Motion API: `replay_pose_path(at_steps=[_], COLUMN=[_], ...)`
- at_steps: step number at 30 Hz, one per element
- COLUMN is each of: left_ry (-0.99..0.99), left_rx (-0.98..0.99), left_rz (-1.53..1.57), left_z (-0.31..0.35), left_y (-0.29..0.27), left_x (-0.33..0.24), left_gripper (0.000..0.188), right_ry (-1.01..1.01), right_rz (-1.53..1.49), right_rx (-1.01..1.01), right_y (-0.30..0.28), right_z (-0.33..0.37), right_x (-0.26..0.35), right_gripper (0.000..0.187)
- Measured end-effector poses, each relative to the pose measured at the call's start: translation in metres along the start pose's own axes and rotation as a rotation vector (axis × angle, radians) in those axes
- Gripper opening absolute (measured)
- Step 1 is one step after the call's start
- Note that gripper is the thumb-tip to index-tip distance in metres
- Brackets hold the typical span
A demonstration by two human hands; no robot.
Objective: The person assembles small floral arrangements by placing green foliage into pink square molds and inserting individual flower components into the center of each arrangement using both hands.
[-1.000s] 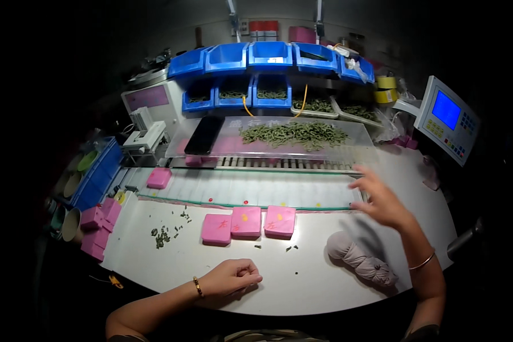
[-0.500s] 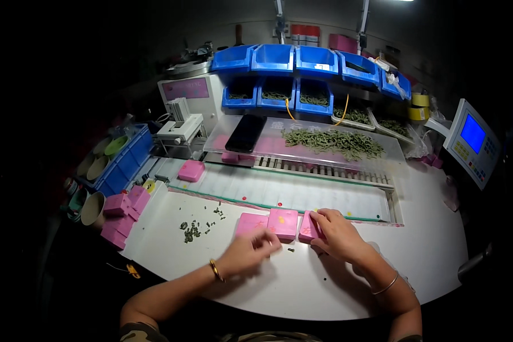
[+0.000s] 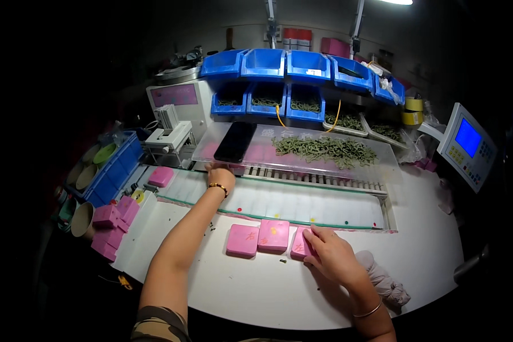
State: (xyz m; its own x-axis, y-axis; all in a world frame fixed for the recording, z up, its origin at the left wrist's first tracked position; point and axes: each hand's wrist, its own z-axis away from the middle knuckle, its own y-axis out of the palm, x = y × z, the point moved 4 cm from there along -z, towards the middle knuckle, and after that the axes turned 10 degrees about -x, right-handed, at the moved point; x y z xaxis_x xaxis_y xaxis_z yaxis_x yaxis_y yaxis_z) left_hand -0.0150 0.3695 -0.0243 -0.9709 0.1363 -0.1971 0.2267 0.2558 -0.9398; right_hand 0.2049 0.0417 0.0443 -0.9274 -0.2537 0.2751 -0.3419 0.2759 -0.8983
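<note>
Three square pink blocks with red and yellow marks stand in a row near the middle of the white table: a left one (image 3: 242,240), a middle one (image 3: 273,235) and a right one (image 3: 300,243). My right hand (image 3: 335,255) grips the right block, its fingers over the top and side. My left hand (image 3: 222,176) reaches far forward to the front edge of the clear shelf (image 3: 256,159), just below a black phone (image 3: 235,141). Its fingertips are hidden there, next to a partly seen pink block under the shelf.
Small green pieces (image 3: 325,151) lie heaped on the shelf, below blue bins (image 3: 262,62). A conveyor (image 3: 302,203) with coloured dots runs across; another pink block (image 3: 161,176) sits at its left. Stacked pink blocks (image 3: 109,239), a control panel (image 3: 467,145) and a grey cloth (image 3: 385,282) flank the table.
My left hand has gone from beside the pink blocks forward and left to the shelf edge. My right hand stays on the right block. The whole view has shifted slightly.
</note>
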Motion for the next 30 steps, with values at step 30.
replay_pose_path(at_steps=[30], left_ry=[0.384], left_rx=[-0.371], left_rz=[0.075], left_z=[-0.053], left_y=[0.019], left_x=[0.018], left_gripper=[0.045], right_ry=[-0.009], right_rz=[0.003], right_rx=[-0.003], right_y=[0.006], right_z=[-0.002], right_x=[0.0], right_gripper=[0.061])
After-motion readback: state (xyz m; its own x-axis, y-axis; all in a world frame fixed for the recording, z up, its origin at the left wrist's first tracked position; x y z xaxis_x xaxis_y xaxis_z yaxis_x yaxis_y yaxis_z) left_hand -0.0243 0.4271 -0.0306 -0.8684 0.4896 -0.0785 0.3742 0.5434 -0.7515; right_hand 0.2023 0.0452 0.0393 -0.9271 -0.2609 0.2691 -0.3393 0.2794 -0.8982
